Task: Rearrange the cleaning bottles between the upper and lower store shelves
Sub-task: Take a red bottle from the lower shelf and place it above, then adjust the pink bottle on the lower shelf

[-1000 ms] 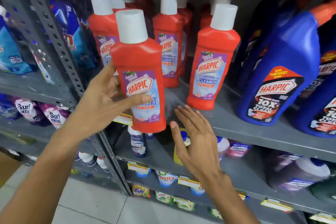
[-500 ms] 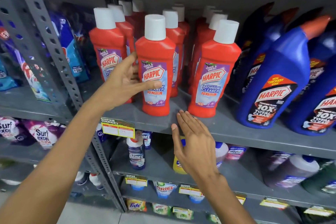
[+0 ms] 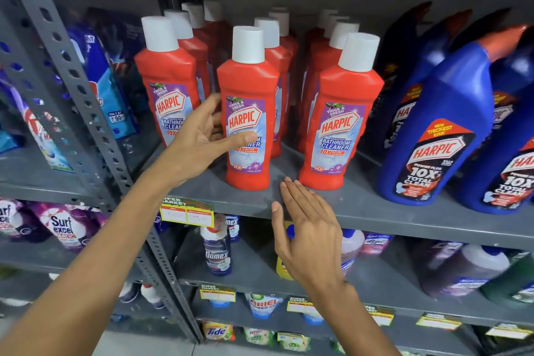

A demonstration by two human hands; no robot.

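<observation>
A red Harpic bathroom cleaner bottle (image 3: 248,81) with a white cap stands upright near the front of the upper shelf (image 3: 375,211). My left hand (image 3: 202,136) wraps its left side, thumb across the purple label, fingers behind. More red Harpic bottles stand around it, one to the left (image 3: 164,72) and one to the right (image 3: 344,113), with rows behind. My right hand (image 3: 309,234) is flat and holds nothing; its fingertips lie on the shelf's front edge between the two front bottles. On the lower shelf (image 3: 254,277) stands a Domex bottle (image 3: 217,251).
Big blue Harpic bottles (image 3: 433,139) fill the upper shelf's right side. A perforated grey upright (image 3: 86,113) divides off the left bay, which holds blue pouches (image 3: 107,89) and Surf Excel packs (image 3: 62,225). A yellow bottle (image 3: 281,269) sits behind my right hand. Price tags line the shelf edges.
My left hand carried the red bottle up and back from in front of the shelf and stood it on the upper shelf. My right hand stayed by the shelf edge.
</observation>
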